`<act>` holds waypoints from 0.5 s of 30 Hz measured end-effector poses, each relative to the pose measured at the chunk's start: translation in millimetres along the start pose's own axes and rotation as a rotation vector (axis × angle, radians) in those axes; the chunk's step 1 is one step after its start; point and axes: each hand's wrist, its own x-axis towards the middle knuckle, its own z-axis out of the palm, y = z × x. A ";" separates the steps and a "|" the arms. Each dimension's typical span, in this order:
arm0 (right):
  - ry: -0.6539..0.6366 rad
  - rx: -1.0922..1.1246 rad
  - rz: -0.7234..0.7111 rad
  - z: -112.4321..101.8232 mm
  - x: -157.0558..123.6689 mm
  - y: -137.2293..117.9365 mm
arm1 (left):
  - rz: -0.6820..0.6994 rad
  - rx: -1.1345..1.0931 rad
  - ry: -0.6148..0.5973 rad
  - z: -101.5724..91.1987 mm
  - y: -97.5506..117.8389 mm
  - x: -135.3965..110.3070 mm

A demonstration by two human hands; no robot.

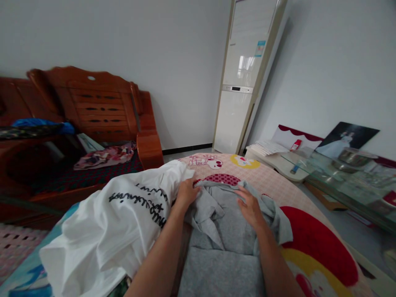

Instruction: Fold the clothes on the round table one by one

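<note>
A grey garment (222, 243) lies crumpled in front of me on a cartoon-print bedspread (272, 181). My left hand (185, 194) grips a bunched fold of the grey cloth at its upper left edge, fingers curled. My right hand (250, 206) rests flat on the grey garment near its collar, fingers stretched out. A white T-shirt (114, 222) with black script lettering lies heaped to the left, touching my left forearm.
A carved wooden sofa (99, 107) with loose cloths stands at the left. A tall white floor air conditioner (244, 78) stands in the corner. A glass-topped low table (334, 173) with papers, bowls and a framed photo runs along the right.
</note>
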 end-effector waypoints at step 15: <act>-0.216 0.630 0.482 -28.6 1.1 -39.8 | 0.442 -1.126 -0.587 -50.2 82.6 -52.0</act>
